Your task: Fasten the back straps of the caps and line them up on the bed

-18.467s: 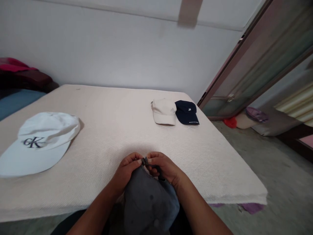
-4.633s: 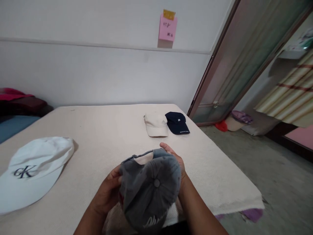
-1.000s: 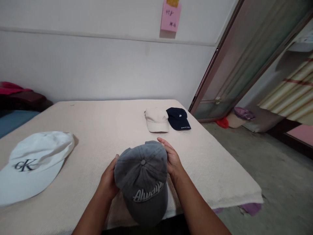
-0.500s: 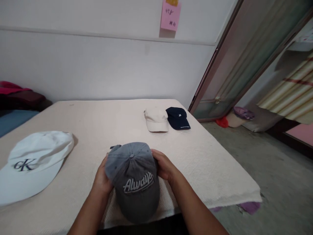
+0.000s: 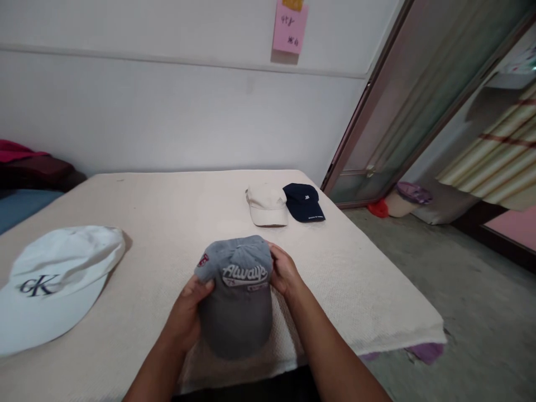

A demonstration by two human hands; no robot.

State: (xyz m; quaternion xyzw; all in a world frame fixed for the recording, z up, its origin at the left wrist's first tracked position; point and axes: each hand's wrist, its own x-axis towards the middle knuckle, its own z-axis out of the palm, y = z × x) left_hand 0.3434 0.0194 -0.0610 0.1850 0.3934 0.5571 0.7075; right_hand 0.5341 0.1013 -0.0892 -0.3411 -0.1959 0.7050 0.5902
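Observation:
Between my two hands is a grey baseball cap (image 5: pixel 238 304) with "Always" in raised white letters, its brim pointing toward me. My left hand (image 5: pixel 188 312) grips its left side, thumb on top near a small red patch. At the right side of the crown, my right hand (image 5: pixel 285 271) holds on, its fingertips partly hidden behind the cap. A white cap (image 5: pixel 71 273) with a "CK" mark lies at the left. Farther back, a beige cap (image 5: pixel 268 205) rests beside a navy cap (image 5: pixel 304 202).
The caps lie on a cream-coloured cloth (image 5: pixel 176 206) spread over a flat surface against a pale wall. A pink note (image 5: pixel 290 28) hangs on the wall. Dark and red items (image 5: pixel 33 167) sit at the far left. Right of the surface are concrete floor (image 5: pixel 402 262) and a bin (image 5: pixel 404 200).
The grey cap has moved slightly away from me and right, and tilted so its front faces up more. My left thumb now shows on top of it. The other caps stay put.

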